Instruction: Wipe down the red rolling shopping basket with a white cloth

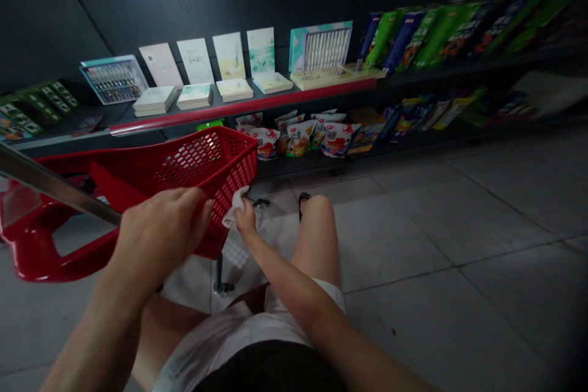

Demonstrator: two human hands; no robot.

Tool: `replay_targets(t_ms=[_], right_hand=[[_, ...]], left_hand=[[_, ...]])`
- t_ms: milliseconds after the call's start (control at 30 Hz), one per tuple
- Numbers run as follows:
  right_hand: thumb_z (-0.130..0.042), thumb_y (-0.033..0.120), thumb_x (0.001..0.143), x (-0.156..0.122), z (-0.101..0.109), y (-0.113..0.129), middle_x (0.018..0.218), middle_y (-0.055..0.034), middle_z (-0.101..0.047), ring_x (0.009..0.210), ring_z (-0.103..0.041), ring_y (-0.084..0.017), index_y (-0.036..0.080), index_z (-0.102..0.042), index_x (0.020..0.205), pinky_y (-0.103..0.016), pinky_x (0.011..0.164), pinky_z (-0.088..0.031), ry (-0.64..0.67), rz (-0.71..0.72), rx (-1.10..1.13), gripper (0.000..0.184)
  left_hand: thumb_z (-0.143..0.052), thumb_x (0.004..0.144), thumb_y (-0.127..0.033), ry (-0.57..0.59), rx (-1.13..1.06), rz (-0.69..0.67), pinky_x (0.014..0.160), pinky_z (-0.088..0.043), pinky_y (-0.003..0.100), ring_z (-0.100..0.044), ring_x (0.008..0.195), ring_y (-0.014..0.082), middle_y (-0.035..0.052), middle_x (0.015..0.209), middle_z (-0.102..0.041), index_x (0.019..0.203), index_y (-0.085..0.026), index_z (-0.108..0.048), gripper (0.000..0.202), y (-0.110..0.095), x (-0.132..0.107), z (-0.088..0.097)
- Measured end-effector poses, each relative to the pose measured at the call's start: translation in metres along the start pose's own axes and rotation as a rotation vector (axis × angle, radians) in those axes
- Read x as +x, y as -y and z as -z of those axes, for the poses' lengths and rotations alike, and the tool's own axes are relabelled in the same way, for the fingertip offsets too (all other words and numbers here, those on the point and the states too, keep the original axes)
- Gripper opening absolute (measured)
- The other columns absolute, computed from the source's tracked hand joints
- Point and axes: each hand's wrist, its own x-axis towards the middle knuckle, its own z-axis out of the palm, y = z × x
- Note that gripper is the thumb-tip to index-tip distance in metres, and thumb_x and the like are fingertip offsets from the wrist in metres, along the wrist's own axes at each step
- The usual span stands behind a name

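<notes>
A red plastic shopping basket on wheels stands before me on the left, with lattice walls and a metal bar slanting across it. My left hand is closed at its near rim; the fingertips are hidden on the far side. A crumpled white cloth is pinched in my right hand, against or very near the lattice wall at the basket's right end. Part of the basket's inside is covered by my left hand and the bar.
Behind the basket runs a dark shelf with a red edge strip, holding notebooks and boxed pen sets. Snack bags sit on the lower shelf. Green and blue packages stand farther right. Grey floor tiles spread to my right.
</notes>
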Motion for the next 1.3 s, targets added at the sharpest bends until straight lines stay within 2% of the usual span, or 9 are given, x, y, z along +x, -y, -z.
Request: replay_targets(t_ms=[100, 200, 400, 567, 700, 833, 933, 1100, 1300], right_hand=[[-0.044, 0.012, 0.073, 0.027, 0.0, 0.042, 0.115, -0.0132, -0.056, 0.108, -0.054, -0.02, 0.01, -0.053, 0.124, -0.036, 0.102, -0.044, -0.094, 0.206, -0.061, 0.052], [-0.044, 0.011, 0.075, 0.039, -0.006, 0.067, 0.123, -0.0157, -0.052, 0.121, -0.046, -0.021, 0.008, -0.052, 0.126, -0.035, 0.11, -0.036, 0.006, 0.526, -0.182, 0.052], [-0.048, 0.013, 0.078, 0.077, -0.003, 0.05, 0.123, -0.0138, -0.053, 0.12, -0.043, -0.024, 0.011, -0.057, 0.123, -0.04, 0.111, -0.033, 0.264, 0.84, -0.442, 0.046], [-0.042, 0.007, 0.078, 0.13, 0.021, 0.043, 0.116, -0.0129, -0.056, 0.109, -0.047, -0.023, 0.013, -0.059, 0.12, -0.04, 0.102, -0.039, 0.016, 0.607, -0.429, 0.045], [-0.037, 0.003, 0.075, 0.122, 0.012, 0.052, 0.111, -0.0167, -0.055, 0.103, -0.05, -0.024, 0.008, -0.059, 0.117, -0.042, 0.097, -0.041, -0.222, 0.313, -0.396, 0.047], [-0.043, 0.01, 0.076, 0.074, 0.002, 0.038, 0.122, -0.0179, -0.052, 0.114, -0.046, -0.027, 0.008, -0.055, 0.125, -0.044, 0.105, -0.036, -0.06, 0.573, -0.429, 0.05], [-0.045, 0.013, 0.076, 0.069, 0.023, 0.019, 0.123, -0.0153, -0.053, 0.116, -0.046, -0.025, 0.01, -0.055, 0.128, -0.042, 0.108, -0.034, 0.147, 0.778, -0.444, 0.053], [-0.039, 0.01, 0.075, 0.12, 0.074, 0.008, 0.121, -0.0198, -0.052, 0.119, -0.045, -0.026, 0.007, -0.054, 0.126, -0.044, 0.105, -0.035, -0.172, 0.408, -0.349, 0.053], [-0.042, 0.01, 0.071, 0.111, 0.05, -0.001, 0.128, -0.0148, -0.053, 0.125, -0.044, -0.021, 0.01, -0.052, 0.127, -0.038, 0.108, -0.035, -0.153, 0.302, -0.166, 0.057]], left_hand=[[-0.024, 0.092, -0.046, 0.105, 0.026, 0.103, 0.077, -0.052, 0.043, -0.065, 0.102, 0.0346, 0.0197, 0.112, -0.068, 0.112, -0.013, -0.065, 0.056, 0.006, 0.074, -0.033], [-0.021, 0.092, -0.047, 0.4, 0.023, 0.147, 0.084, -0.05, 0.045, -0.063, 0.106, 0.0367, 0.024, 0.113, -0.067, 0.107, -0.009, -0.068, 0.063, 0.023, 0.117, -0.072], [-0.018, 0.091, -0.048, 0.454, 0.031, 0.08, 0.086, -0.05, 0.042, -0.065, 0.105, 0.0349, 0.0232, 0.111, -0.069, 0.107, -0.011, -0.07, 0.065, 0.042, 0.111, -0.1], [-0.016, 0.091, -0.048, 0.473, 0.055, 0.066, 0.085, -0.05, 0.042, -0.066, 0.103, 0.0344, 0.0225, 0.108, -0.07, 0.105, -0.012, -0.07, 0.066, 0.051, 0.101, -0.102], [-0.015, 0.091, -0.047, 0.473, 0.061, 0.048, 0.083, -0.051, 0.043, -0.067, 0.1, 0.0357, 0.0223, 0.106, -0.07, 0.103, -0.013, -0.071, 0.066, 0.05, 0.096, -0.102], [-0.015, 0.092, -0.046, 0.477, 0.07, 0.032, 0.081, -0.051, 0.044, -0.067, 0.099, 0.0358, 0.0219, 0.103, -0.071, 0.101, -0.013, -0.07, 0.065, 0.045, 0.087, -0.097], [-0.014, 0.092, -0.045, 0.477, 0.082, 0.014, 0.078, -0.052, 0.043, -0.068, 0.096, 0.0345, 0.021, 0.101, -0.072, 0.102, -0.013, -0.07, 0.065, 0.045, 0.076, -0.094], [-0.013, 0.093, -0.046, 0.488, 0.087, -0.01, 0.077, -0.052, 0.042, -0.069, 0.092, 0.0335, 0.0196, 0.097, -0.072, 0.101, -0.014, -0.069, 0.065, 0.05, 0.058, -0.093], [-0.014, 0.093, -0.046, 0.485, 0.079, -0.018, 0.077, -0.052, 0.042, -0.069, 0.092, 0.0337, 0.021, 0.098, -0.072, 0.102, -0.013, -0.069, 0.065, 0.049, 0.057, -0.094]])
